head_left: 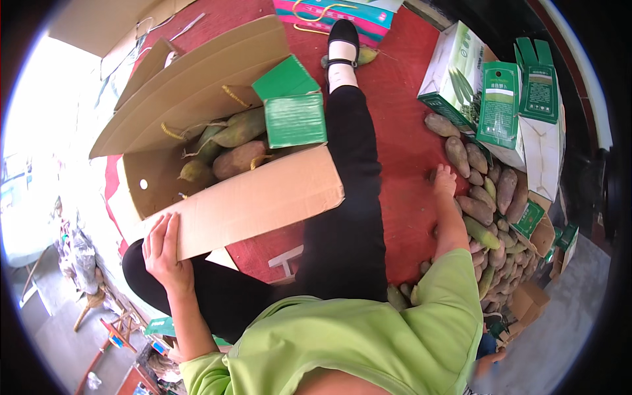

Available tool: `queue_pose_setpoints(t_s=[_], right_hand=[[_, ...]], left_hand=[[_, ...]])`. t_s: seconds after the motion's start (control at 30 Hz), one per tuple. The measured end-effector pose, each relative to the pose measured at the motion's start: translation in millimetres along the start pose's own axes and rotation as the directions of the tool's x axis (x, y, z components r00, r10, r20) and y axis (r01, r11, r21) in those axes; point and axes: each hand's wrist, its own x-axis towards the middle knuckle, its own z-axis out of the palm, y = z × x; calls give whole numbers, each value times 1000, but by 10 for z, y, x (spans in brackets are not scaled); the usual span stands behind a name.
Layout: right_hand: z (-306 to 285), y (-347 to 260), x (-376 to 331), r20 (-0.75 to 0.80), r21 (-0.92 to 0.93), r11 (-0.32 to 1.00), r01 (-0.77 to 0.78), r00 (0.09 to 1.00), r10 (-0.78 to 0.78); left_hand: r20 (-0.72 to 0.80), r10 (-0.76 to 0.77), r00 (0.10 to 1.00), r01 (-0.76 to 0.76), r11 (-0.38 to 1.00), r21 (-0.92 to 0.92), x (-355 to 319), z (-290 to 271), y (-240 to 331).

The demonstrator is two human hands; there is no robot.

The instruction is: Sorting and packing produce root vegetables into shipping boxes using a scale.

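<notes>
Mangoes lie in a big pile on the red mat, at the person's right side. The right hand reaches down to the pile's edge, fingers curled on top of one fruit, but I cannot tell if it grips yet. The left hand lies open and flat on the box flap, near the knee. More mangoes sit inside that box, beside a small green carton. A mango looks smooth, a bit heavy, and easy to bruise. Best to wrap the whole hand round its fat middle, not pinch the tip.
</notes>
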Motion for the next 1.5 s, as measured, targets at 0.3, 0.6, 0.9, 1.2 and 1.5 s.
queue_pose_setpoints(t_s=[0.3,0.6,0.9,1.2,1.5], right_hand=[[-738,-154,-165,-227,748,646,150,973,38],[-3115,-581,-1105,-515,848,-161,505,857,-24],[-4469,-1331,-2100,-841,542,-498,678,445,-309],[-4259,-1900,-2122,-765,84,179,980,178,-619],[-3571,-1269,-1703,-690,716,-156,680,658,-301]], left_hand=[[-8,11,1000,-12,999,-51,-55,-34,-52],[-15,22,1000,-23,998,-62,-79,-76,-115],[-58,14,998,-19,996,-84,-127,-111,-138],[-166,27,986,-42,995,-87,-145,-141,-183],[-297,-3,955,-10,999,-42,-150,-105,-198]])
